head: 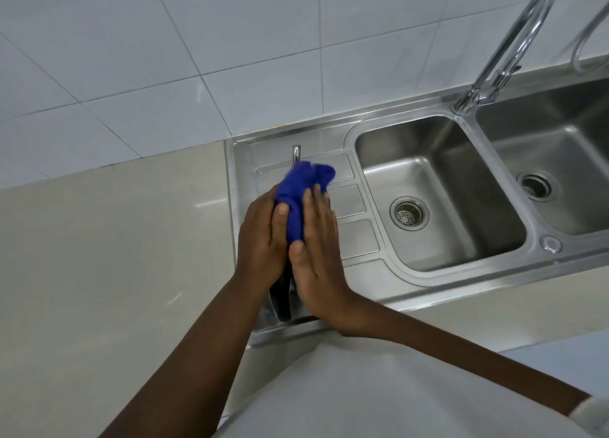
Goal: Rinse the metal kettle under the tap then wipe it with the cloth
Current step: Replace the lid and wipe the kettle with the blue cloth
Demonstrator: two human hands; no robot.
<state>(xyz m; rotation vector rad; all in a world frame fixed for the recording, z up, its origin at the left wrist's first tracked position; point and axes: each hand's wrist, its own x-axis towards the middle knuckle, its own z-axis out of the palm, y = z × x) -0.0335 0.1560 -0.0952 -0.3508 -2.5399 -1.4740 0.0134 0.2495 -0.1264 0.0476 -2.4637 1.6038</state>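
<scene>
The metal kettle stands on the sink's drainboard (pixel 357 239), mostly hidden under my hands. Only its shiny spout (pixel 296 153) at the far side and its black handle (pixel 282 300) at the near side show. A blue cloth (pixel 301 187) is bunched over the kettle's top. My left hand (pixel 260 243) clasps the kettle's left side, its thumb resting on the cloth. My right hand (pixel 318 249) lies flat, fingers together, pressing the cloth against the kettle's right side. The curved chrome tap (pixel 514 42) rises at the far right, with no water visible from it.
A steel double sink lies to the right: the near basin (pixel 438 187) with a strainer drain (pixel 408 212), and a second basin (pixel 560 160) beyond it. A beige countertop (pixel 115 256) lies to the left. A white tiled wall (pixel 197 42) stands behind.
</scene>
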